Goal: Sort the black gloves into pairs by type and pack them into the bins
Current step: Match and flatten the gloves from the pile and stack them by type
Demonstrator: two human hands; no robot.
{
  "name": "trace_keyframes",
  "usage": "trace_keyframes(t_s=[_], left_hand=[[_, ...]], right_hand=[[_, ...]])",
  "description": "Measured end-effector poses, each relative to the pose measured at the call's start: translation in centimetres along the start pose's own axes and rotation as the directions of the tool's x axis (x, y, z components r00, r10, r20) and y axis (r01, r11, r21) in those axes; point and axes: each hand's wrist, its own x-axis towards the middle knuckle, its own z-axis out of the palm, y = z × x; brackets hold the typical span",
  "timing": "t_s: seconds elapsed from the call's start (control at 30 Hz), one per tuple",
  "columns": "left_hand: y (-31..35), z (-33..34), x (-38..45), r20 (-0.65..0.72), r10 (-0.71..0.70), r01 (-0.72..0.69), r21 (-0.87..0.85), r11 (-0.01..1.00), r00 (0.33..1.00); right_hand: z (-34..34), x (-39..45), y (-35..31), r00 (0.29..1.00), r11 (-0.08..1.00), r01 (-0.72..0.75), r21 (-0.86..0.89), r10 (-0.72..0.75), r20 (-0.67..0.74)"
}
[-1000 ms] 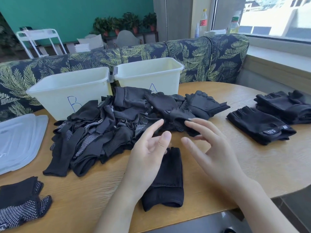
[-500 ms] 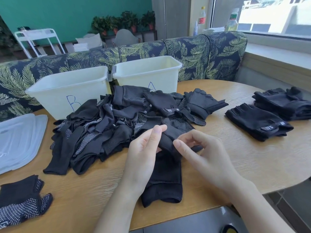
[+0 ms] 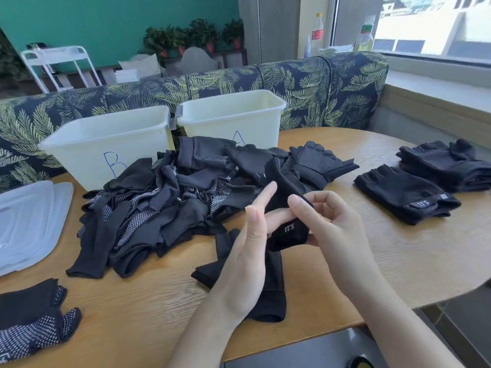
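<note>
Right hand (image 3: 334,227) pinches a glove (image 3: 288,232) (left hand (image 3: 249,251) apparently steadying)

A leaf-print sofa (image 3: 305,83) behind the wooden table (image 3: 398,251), clear lids (image 3: 29,221) at left, potted plants (image 3: 191,35) beyond

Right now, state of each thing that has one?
Bin A: open, no gloves visible inside.
Bin B: open, no gloves visible inside.
Lids: off, stacked on table.
Glove pile: unsorted, tangled.
Held glove: lifted, gripped.
Right hand: pinching the glove.
Left hand: fingers straight, touching the glove.
</note>
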Motion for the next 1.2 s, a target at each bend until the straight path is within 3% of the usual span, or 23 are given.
trace_keyframes(t_s=[0.1, 0.23, 0.37, 0.57, 0.83, 0.97, 1.07, 1.2], left_hand=[[-0.2, 0.0, 0.0, -0.044, 0.049, -0.049, -0.001, 0.999, 0.998], [0.1, -0.4, -0.3, -0.237, 0.106, -0.081, 0.114, 0.99, 0.966], [0.0, -1.2, -0.6, -0.37, 0.059, 0.006, 0.171, 0.985, 0.927], [0.6, -1.9, -1.0, -0.27, -0.204, 0.154, -0.193, 0.969, 0.941], [0.7, -3.4, -1.6, -0.251, -0.349, 0.175, -0.526, 0.832, 0.903], [0.9, -4.1, -1.9, -0.195, -0.343, 0.168, -0.593, 0.787, 0.919], [0.9, -4.4, -2.1, -0.21, -0.3, 0.149, -0.53, 0.834, 0.931], [0.6, -4.6, -2.5, -0.364, -0.216, 0.123, -0.262, 0.957, 0.906]], right_hand=[[-0.3, 0.1, -0.2, 0.999, 0.992, -0.036, 0.119, 0.036, 0.0], [-0.5, 0.3, -0.4, 0.994, 0.953, -0.105, 0.284, 0.093, 0.054], [-0.4, 0.3, -0.6, 0.982, 0.924, -0.141, 0.355, 0.085, 0.169], [-0.3, 0.2, -0.7, 0.949, 0.896, -0.196, 0.397, 0.071, 0.308], [0.1, -0.2, -0.2, 0.899, 0.857, -0.253, 0.449, 0.038, 0.436], [0.6, -0.2, 0.2, 0.894, 0.87, -0.238, 0.432, 0.022, 0.448], [0.7, -0.2, 0.6, 0.893, 0.891, -0.228, 0.393, 0.03, 0.45], [1.2, -0.6, 1.0, 0.916, 0.953, -0.168, 0.253, 0.056, 0.398]])
